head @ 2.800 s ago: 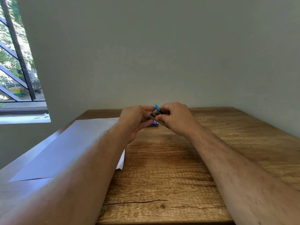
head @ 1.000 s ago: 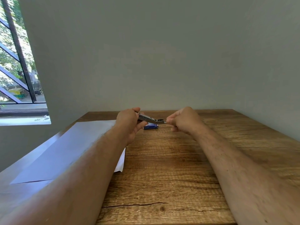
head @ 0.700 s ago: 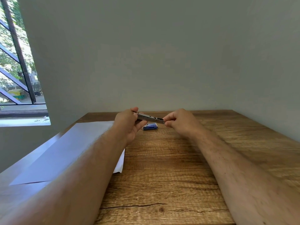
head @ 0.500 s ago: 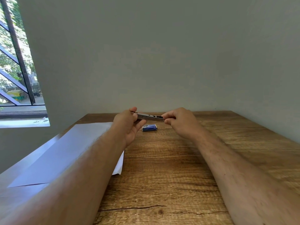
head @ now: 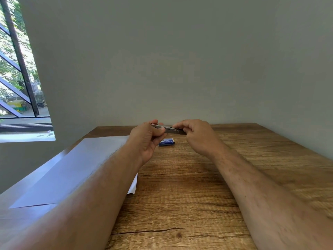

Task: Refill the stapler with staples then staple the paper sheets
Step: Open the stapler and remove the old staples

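Metal is being held up over the far middle of the wooden table (head: pixel 189 195): the stapler (head: pixel 166 128), a slim grey bar lying nearly level, is being kept clear of the tabletop between two hands. Its left end is being gripped by the left hand (head: pixel 146 139), thumb on top and curled fingers underneath. Its right end is being pinched by the right hand (head: pixel 198 136), fingertips (head: pixel 177 125) pressed together on the bar. Whether staples are being loaded cannot be told; the channel is too small to be made out. Just beneath and beyond the left hand, a small blue staple box (head: pixel 166 142) is being left flat on the wood. Paper sheets (head: pixel 72 170) are being kept at the table's left side, partly hidden by the left forearm. A window (head: pixel 16 69) is being shown at far left.
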